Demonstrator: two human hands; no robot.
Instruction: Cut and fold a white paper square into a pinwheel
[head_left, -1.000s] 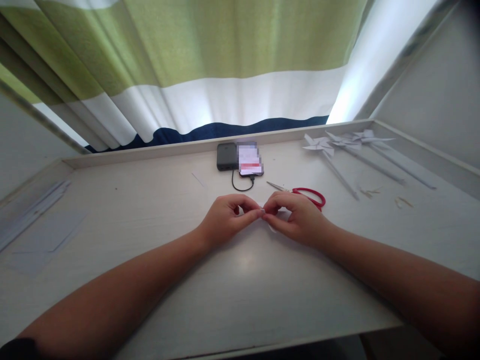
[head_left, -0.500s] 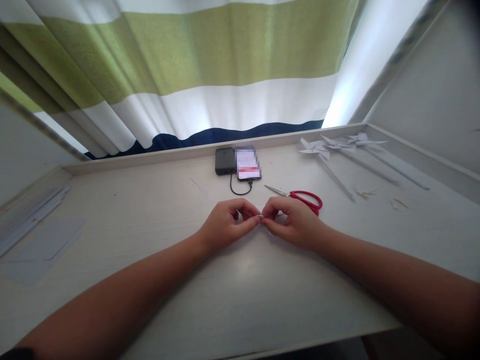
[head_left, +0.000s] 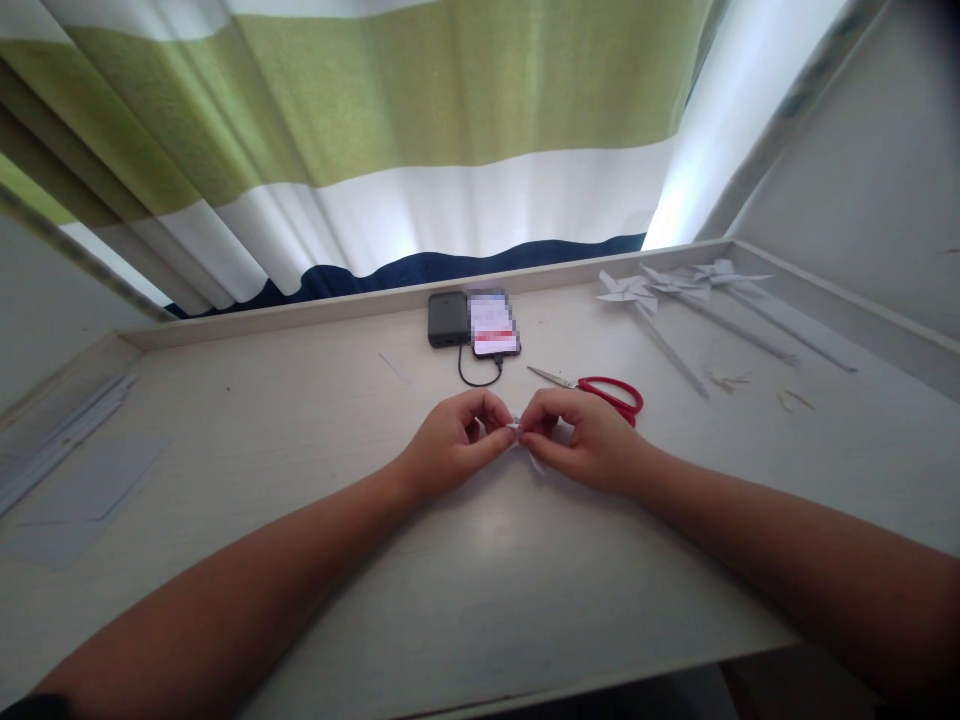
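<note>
My left hand [head_left: 463, 432] and my right hand [head_left: 581, 438] meet fingertip to fingertip above the middle of the desk. Both pinch a small piece of white paper [head_left: 538, 465], most of it hidden behind the fingers. A narrow folded bit shows between the thumbs, and a pointed corner pokes out below the right thumb. Just beyond my right hand lie scissors [head_left: 611, 393] with red handles, their blades pointing left. Farther back, a phone [head_left: 493, 322] rests beside a black power bank [head_left: 448, 319], joined to it by a short cable.
At the back right lie several white paper pinwheels [head_left: 628, 288] on rolled paper sticks, with small yellowish scraps [head_left: 729, 381] near them. Paper sheets [head_left: 105, 478] and a stack of paper strips [head_left: 64, 440] are at the left. A thin white sliver [head_left: 394, 368] lies left of the phone.
My fingertips have shifted slightly on the paper, and its pointed corner now shows below my right thumb. The view has tilted a little; the other things lie as before.
</note>
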